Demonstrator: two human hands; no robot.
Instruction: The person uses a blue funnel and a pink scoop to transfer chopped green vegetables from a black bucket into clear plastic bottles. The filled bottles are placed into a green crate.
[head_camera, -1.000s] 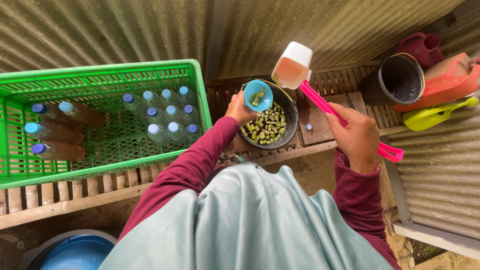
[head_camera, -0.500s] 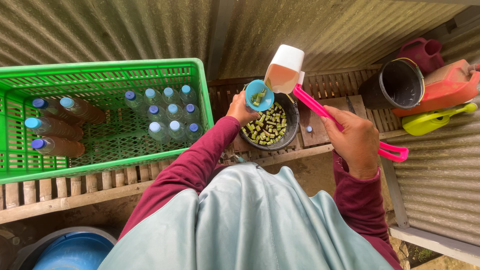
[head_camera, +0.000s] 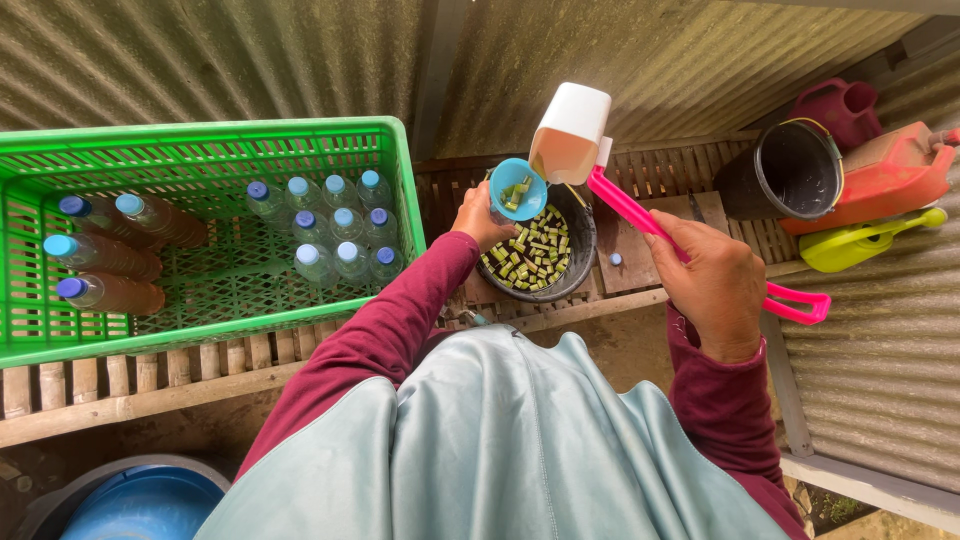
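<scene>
My left hand (head_camera: 478, 215) holds a small blue funnel (head_camera: 518, 190) with green pieces in it, over the rim of a dark bowl (head_camera: 575, 268) full of chopped green pieces (head_camera: 530, 255). My right hand (head_camera: 712, 285) grips the pink handle (head_camera: 640, 215) of a white dipper (head_camera: 570, 135) that carries amber liquid. The dipper is raised and tilted just to the right of the funnel, close to it.
A green crate (head_camera: 210, 160) on the left holds several blue-capped bottles, some upright (head_camera: 335, 225), some lying down (head_camera: 100, 255). At right stand a black bucket (head_camera: 785, 170), a red jerrycan (head_camera: 880, 180) and a yellow-green watering can (head_camera: 860, 245). Blue basin (head_camera: 140, 505) below. Corrugated metal wall behind.
The dipper has risen and swung left, closer to the funnel. My left hand and the funnel have barely shifted.
</scene>
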